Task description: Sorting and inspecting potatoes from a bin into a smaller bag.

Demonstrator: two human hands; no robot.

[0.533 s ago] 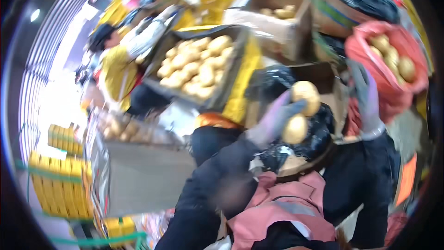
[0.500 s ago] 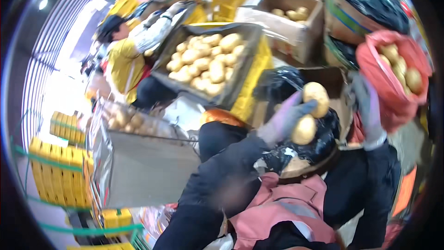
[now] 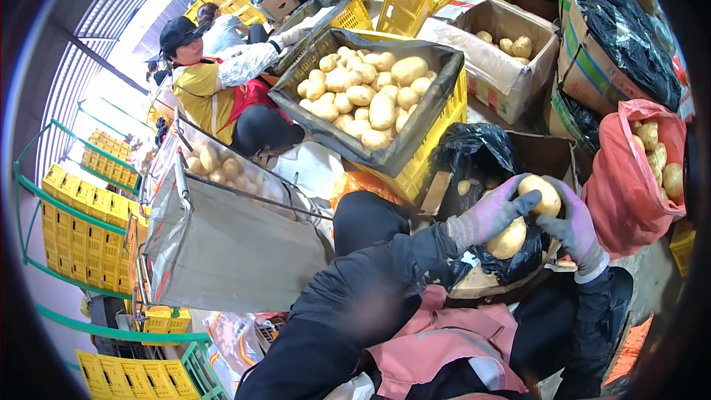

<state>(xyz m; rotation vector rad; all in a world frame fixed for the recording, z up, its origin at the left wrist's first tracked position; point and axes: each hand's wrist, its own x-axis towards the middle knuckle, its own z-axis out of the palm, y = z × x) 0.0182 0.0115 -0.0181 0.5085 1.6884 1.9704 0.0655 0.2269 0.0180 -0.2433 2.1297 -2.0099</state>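
Note:
A pale yellow potato (image 3: 541, 195) is between my gloved hands above a cardboard box (image 3: 544, 152) lined with black plastic. My left hand (image 3: 498, 212) has its fingers closed on the potato from the left. On the right side my right hand (image 3: 575, 226) curls round the same potato. Just beneath the left fingers is a second potato (image 3: 506, 241); whether the hand also supports it I cannot tell. The black plastic liner (image 3: 478, 152) bunches over the box's far left side, and a small potato (image 3: 464, 187) shows against it.
A lined yellow crate (image 3: 437, 159) heaped with potatoes stands ahead. To the right is a red sack (image 3: 629, 178) of potatoes; farther back, a white carton (image 3: 511, 89) holds several. A grey-sided bin (image 3: 229, 252) stands left. A person in yellow (image 3: 196, 96) sits beyond it.
My right hand has come in from the box's right edge onto the upper potato. My left hand and both potatoes sit lower and farther right in the picture; the whole view has shifted too.

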